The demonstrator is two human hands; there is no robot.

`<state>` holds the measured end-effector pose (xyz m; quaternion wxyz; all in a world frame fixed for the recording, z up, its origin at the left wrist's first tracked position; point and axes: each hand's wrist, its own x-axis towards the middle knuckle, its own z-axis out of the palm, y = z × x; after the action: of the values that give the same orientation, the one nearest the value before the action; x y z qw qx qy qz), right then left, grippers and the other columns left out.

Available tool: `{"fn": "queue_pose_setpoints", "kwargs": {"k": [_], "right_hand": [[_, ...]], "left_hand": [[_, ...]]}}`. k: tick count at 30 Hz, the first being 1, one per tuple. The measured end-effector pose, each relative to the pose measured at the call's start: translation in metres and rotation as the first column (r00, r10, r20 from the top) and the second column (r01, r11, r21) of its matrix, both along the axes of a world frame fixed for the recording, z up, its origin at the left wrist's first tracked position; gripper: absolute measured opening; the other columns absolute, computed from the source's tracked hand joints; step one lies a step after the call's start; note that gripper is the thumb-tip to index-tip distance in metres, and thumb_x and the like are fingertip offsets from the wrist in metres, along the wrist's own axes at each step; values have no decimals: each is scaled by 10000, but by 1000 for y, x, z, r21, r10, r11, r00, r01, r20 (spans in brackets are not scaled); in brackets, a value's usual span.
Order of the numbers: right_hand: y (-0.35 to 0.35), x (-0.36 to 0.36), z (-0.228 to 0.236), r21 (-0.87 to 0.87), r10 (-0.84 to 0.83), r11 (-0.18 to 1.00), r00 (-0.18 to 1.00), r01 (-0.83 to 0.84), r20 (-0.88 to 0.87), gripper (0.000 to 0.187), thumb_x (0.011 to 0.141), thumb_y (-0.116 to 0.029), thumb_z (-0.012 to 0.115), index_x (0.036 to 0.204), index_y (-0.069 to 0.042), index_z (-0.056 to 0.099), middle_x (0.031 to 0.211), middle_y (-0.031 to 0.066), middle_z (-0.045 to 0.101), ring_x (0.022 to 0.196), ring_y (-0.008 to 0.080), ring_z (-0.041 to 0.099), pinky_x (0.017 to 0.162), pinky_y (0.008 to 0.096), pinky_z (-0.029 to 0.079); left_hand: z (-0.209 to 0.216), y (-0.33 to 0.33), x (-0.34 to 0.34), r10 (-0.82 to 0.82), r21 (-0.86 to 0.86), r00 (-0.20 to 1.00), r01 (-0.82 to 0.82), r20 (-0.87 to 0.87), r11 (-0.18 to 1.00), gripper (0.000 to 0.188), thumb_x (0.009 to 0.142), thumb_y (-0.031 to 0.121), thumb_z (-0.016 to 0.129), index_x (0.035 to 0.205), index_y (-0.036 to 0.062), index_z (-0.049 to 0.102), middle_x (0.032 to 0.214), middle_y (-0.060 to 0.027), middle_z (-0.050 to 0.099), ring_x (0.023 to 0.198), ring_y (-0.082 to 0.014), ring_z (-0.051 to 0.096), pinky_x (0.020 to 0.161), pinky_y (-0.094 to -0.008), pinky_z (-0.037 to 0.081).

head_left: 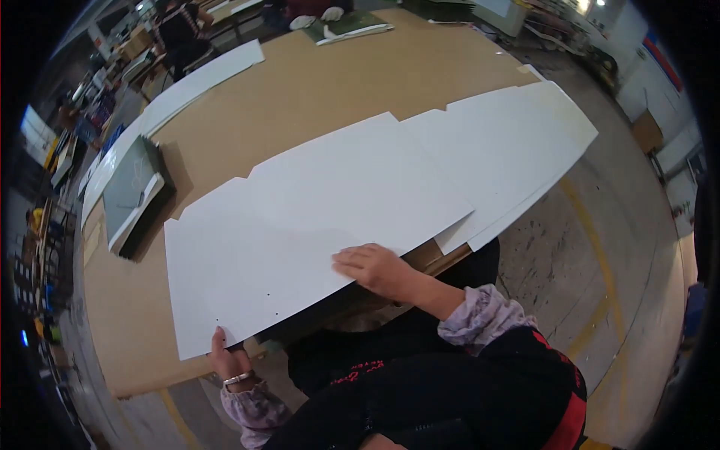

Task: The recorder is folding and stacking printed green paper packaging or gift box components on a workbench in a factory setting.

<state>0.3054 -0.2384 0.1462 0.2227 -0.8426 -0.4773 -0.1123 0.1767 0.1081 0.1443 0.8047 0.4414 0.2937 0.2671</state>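
Observation:
A large white sheet (300, 214) with notches along its far edge lies across the tabletop in front of me. A few small dark holes show near its lower left corner. My left hand (226, 356) pinches the near edge at that corner, thumb on top and fingers mostly hidden beneath. On the near edge, around its middle, my right hand (375, 270) rests palm down with fingers stretched out, slightly blurred. The sheet's right end overlaps more white sheets (517, 142), which reach past the table's right edge.
A stack of dark green sheets (139, 187) sits at the table's left. White strips (202, 79) lie along the far left edge of the brown table (322, 82). Across the table, a co-worker's gloved hands (319, 19) are at a green pile (349, 28). Another person (180, 34) is beyond.

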Motion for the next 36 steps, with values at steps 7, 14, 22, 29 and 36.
{"fn": "queue_pose_setpoints", "kwargs": {"k": [7,14,22,29,36], "right_hand": [[7,2,11,176,-104,978,992,114,-65,245,808,-101,614,1049,-61,634,1018,50,598,976,223,579,833,352,460],[21,2,12,90,-56,995,996,49,68,145,778,-155,671,889,-94,601,839,24,547,823,190,555,696,317,452],[15,10,-8,60,44,997,999,-44,-6,163,812,-251,648,773,-123,555,752,45,529,737,229,558,613,353,453],[38,63,-28,-94,-175,983,950,155,-260,315,828,-359,670,741,-89,532,749,55,576,677,276,575,563,389,440],[46,61,-49,-111,-210,973,977,204,-45,607,807,-460,661,1317,-176,493,1436,102,362,1344,306,311,1093,521,216]], "left_hand": [[48,-30,-17,-361,38,933,360,12,932,347,913,209,615,1205,26,572,1188,-88,610,1141,-227,553,946,-425,470],[62,-100,10,-107,935,968,184,-226,-303,395,743,123,718,1121,58,624,1145,-97,620,1135,-307,550,991,-475,426],[4,-58,19,-183,877,914,266,-361,-400,140,764,82,640,901,113,635,848,-40,598,785,-234,601,667,-367,492],[-18,-45,82,-206,775,754,562,-624,-291,283,815,362,681,802,99,580,781,-52,604,702,-253,601,560,-381,470],[-24,-30,78,-50,704,728,639,-684,-309,362,780,413,704,981,132,598,945,-68,587,983,-269,556,853,-416,428]]}}
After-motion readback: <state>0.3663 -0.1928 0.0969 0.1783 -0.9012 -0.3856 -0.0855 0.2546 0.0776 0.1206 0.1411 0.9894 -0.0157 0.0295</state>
